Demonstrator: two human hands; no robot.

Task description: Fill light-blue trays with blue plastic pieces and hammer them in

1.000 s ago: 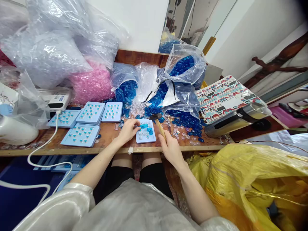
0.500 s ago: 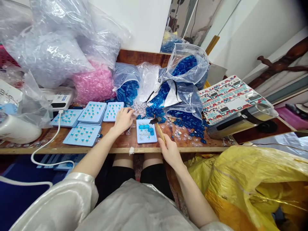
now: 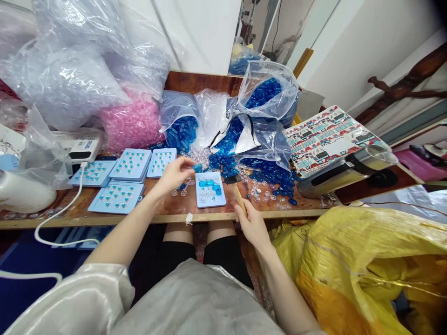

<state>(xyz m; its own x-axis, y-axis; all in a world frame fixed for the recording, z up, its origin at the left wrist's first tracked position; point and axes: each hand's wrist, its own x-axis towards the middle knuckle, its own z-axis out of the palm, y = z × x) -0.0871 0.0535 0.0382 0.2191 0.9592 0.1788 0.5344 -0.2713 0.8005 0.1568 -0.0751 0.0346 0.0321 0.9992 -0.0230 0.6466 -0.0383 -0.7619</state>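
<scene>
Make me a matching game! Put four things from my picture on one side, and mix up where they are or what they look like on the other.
Things:
1. wooden-handled tool
2. big sack
3. white box
4. metal container

Clues:
A. has a white cable plugged in
B. is shiny silver with black on it
C. is held in the right hand
D. is yellow and sits lower than the tabletop

Right pairs: 1-C, 2-D, 3-A, 4-B
</scene>
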